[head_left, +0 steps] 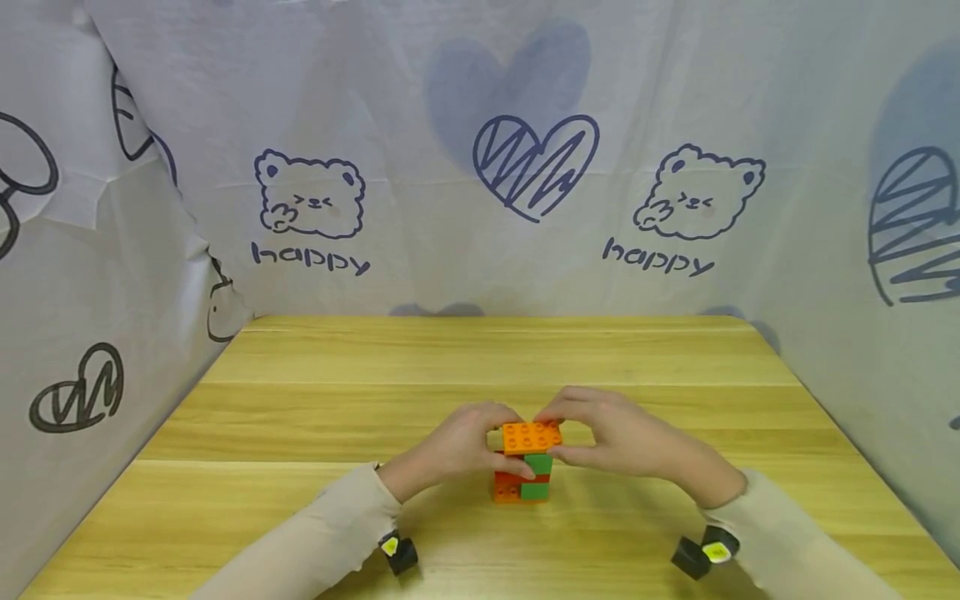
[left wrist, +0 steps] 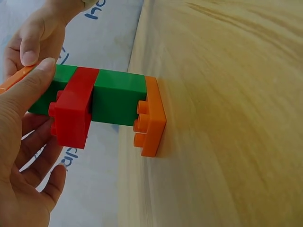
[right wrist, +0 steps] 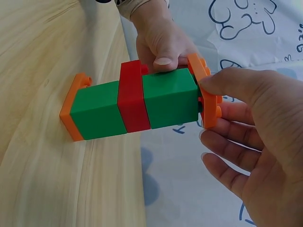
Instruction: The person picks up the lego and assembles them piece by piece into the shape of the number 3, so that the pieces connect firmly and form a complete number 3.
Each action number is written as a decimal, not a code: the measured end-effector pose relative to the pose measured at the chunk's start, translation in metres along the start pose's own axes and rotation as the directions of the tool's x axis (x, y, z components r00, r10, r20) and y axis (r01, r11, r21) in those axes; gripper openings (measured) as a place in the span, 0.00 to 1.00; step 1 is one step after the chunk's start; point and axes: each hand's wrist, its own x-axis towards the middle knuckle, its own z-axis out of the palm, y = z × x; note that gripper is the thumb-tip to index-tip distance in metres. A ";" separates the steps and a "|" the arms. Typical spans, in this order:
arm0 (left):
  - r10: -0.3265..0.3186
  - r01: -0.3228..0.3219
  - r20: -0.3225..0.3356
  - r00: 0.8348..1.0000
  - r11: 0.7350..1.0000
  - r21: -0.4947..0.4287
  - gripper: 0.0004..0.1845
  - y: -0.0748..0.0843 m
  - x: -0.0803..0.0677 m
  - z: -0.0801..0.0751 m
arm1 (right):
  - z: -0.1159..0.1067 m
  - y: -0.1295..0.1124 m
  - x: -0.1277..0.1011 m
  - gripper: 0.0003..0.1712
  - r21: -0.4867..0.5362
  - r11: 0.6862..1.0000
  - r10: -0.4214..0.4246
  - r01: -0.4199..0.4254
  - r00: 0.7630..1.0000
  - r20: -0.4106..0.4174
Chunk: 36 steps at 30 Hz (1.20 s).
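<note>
A short tower of toy building bricks stands upright on the table between both hands. From the bottom it has an orange brick [left wrist: 155, 120], a green brick [left wrist: 119, 97], a red brick [right wrist: 134, 97] and another green brick [right wrist: 170, 97]. A flat orange brick [head_left: 531, 436] with studs lies across the top; in the right wrist view a narrow gap shows beneath it. My right hand [head_left: 622, 433] pinches this orange brick at its right end. My left hand [head_left: 468, 446] grips the tower's upper part from the left, thumb in front; some fingertips are hidden behind.
The wooden table [head_left: 337, 400] extends around the tower. White cloth [head_left: 420, 250] with drawn hearts and bears hangs behind and on both sides. A small black device [head_left: 401, 554] is strapped at the left wrist, another black device [head_left: 693, 557] at the right.
</note>
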 end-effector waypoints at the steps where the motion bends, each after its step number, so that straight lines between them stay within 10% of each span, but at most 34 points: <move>1: -0.002 0.002 0.000 1.000 1.000 -0.008 0.24 0.000 0.000 0.000 | 0.000 0.000 0.000 0.18 -0.002 1.000 0.003 -0.003 1.000 0.005; 36: 0.009 -0.003 -0.072 0.997 0.997 0.078 0.23 0.012 -0.003 0.000 | 0.012 0.001 0.002 0.20 0.109 0.994 0.013 -0.005 0.997 -0.072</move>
